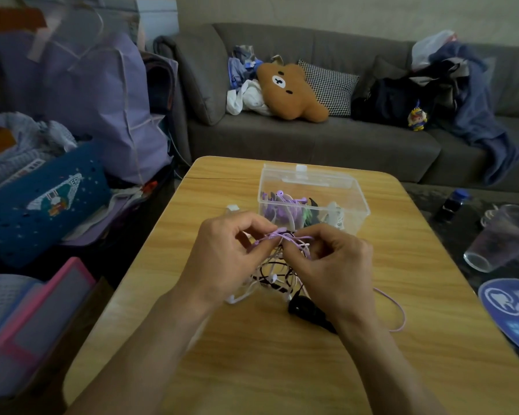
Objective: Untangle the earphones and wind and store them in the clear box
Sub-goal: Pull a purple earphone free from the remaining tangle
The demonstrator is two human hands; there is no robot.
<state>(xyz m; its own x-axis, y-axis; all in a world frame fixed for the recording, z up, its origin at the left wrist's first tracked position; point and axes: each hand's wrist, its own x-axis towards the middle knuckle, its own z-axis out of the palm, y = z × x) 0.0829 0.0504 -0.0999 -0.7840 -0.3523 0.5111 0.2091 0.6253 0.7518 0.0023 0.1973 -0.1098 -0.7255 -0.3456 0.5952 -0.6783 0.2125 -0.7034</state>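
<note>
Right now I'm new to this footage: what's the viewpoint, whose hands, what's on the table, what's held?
There is one picture, from a wide-angle camera on a person's head, looking forward and down. No robot: these are a person's bare hands. The left hand and right hand both pinch a purple cable at the top of a tangle of earphones with white, black and purple cords, lifted over a wooden table. Behind the hands stands a clear box, open, already holding some wound earphones. A loop of purple cord trails on the table to the right. A sofa sits beyond.
</note>
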